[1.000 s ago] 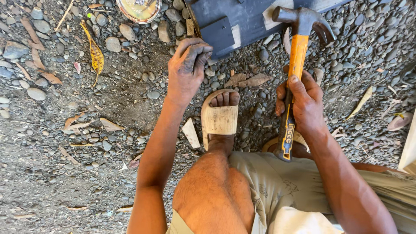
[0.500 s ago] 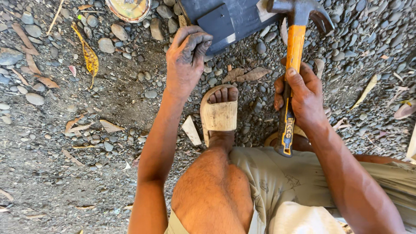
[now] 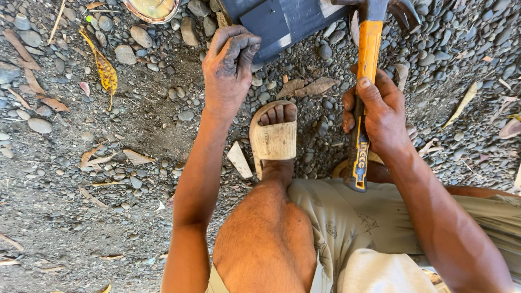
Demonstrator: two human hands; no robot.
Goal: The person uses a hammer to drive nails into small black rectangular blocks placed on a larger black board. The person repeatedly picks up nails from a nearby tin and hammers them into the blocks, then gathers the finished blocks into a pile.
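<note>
**A:** ok starting at the left, what's on the ground over there?

**B:** Mostly gravel (image 3: 65,179) and dirt, with a long yellow leaf (image 3: 102,66) lying among the pebbles near the top left. At the top edge there's a round bowl-like thing (image 3: 153,7), cut off, so I can't tell what it really is.

**A:** and the left hand?

**B:** The left hand (image 3: 227,68) is grubby, fingers curled in with the tips bunched together right at the edge of a dark flat board (image 3: 282,21). Whether it's pinching something small I honestly cannot tell, the fingers hide it. The board lies on the stones at the top centre, partly out of frame.

**A:** what's below that?

**B:** A foot in a pale sandal (image 3: 274,135), just below the board, with a small light chip of wood (image 3: 239,160) beside it. Bare knee and beige shorts (image 3: 347,228) lower down.

**A:** right side?

**B:** The right hand (image 3: 380,114) is wrapped tight around the orange-and-black handle of a claw hammer (image 3: 364,59), thumb pressed along the shaft. The hammer stands up-and-down in view, its head up at the top edge over the board's right end, apart from the left hand.
</note>
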